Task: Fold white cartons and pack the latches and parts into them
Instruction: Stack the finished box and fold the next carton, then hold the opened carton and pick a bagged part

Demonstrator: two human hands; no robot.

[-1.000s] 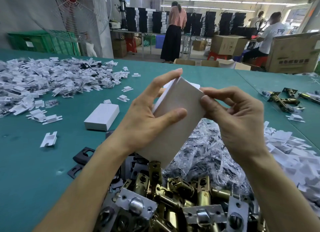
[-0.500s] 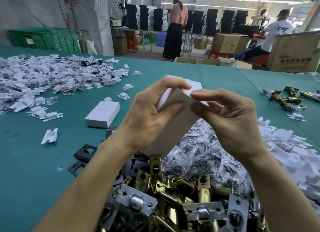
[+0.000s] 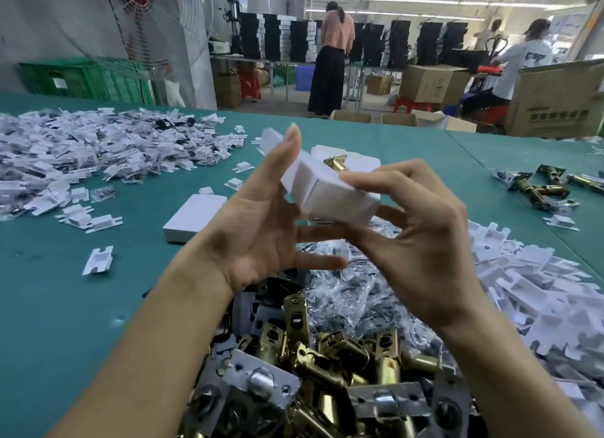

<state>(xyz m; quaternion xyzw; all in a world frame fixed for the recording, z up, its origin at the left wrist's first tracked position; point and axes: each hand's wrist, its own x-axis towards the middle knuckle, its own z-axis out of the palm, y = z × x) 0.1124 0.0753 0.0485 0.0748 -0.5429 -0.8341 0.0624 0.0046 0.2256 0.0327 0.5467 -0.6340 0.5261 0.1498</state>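
I hold a white carton above the table, its far end open with flaps spread. A brass latch pokes out of that open end. My right hand grips the carton, thumb on top and fingers under it. My left hand has straight fingers; its index finger lies along the carton's left flap. A heap of brass latches with silver faceplates lies right below my hands. A folded white carton rests on the green table to the left.
Small bagged parts pile behind the latches. White inserts are heaped at the right and far left. Several loose latches lie at the right. Cardboard boxes, a fan and two people stand beyond the table.
The carton turned from upright to lying flat, with its open end and the latch inside now showing. My left hand let go its grip and spread its fingers.
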